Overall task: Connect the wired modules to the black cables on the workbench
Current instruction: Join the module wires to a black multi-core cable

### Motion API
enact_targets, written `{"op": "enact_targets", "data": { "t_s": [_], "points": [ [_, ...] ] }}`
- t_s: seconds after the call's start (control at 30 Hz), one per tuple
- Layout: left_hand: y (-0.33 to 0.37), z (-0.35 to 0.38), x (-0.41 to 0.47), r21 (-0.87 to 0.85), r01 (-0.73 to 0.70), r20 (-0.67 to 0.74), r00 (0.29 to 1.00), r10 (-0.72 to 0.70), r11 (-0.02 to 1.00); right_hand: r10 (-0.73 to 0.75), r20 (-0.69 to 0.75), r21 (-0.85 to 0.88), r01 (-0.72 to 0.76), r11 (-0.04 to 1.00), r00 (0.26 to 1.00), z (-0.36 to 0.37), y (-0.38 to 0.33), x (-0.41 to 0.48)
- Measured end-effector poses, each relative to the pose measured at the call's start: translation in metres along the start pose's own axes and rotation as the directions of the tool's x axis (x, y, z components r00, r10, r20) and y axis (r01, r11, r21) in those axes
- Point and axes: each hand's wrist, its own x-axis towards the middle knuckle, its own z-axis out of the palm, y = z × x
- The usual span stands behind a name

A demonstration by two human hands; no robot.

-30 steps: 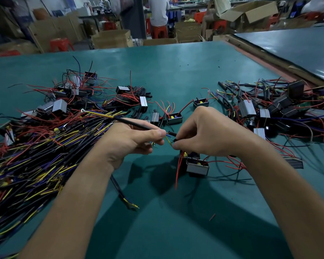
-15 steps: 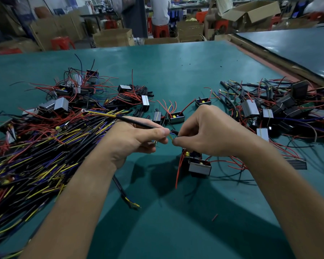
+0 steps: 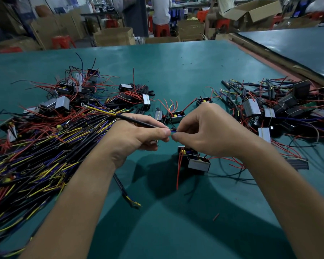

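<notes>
Black cable (image 3: 135,121), 1, pinched in left hand (image 3: 131,137); right hand (image 3: 208,131) pinches blue wire (image 3: 173,131); 1 module (image 3: 198,163) below.

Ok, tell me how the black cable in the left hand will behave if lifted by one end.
Probably semi-stiff: the black cable juts straight out past the left hand, yet its other end trails down to the workbench. Likely light, since a thumb-and-finger pinch carries it. Its thin split wire ends would likely bend easily.

The tabletop (image 3: 176,71) was teal. The cables (image 3: 36,156) were black, tipped yellow, blue and red. The modules (image 3: 198,165) were black and grey, red-wired. The stools (image 3: 162,30) were red.
</notes>
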Motion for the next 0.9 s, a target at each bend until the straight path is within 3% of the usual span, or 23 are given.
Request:
{"op": "enact_targets", "data": {
  "t_s": [0.27,0.67,0.9],
  "points": [
    [-0.003,0.013,0.001,-0.016,-0.037,-0.025,0.999,0.036,0.999,-0.073,0.017,-0.072,0.074,0.995,0.997,0.001,0.001,0.0],
    [-0.009,0.012,0.005,0.075,-0.084,-0.075,0.993,0.09,0.994,0.041,0.108,-0.065,-0.035,0.997,0.993,0.008,0.006,0.005],
    [-0.013,0.013,0.007,0.116,-0.063,-0.095,0.993,0.074,0.991,0.01,0.162,-0.11,0.008,0.994,0.987,0.006,0.008,0.002]
  ]
}}
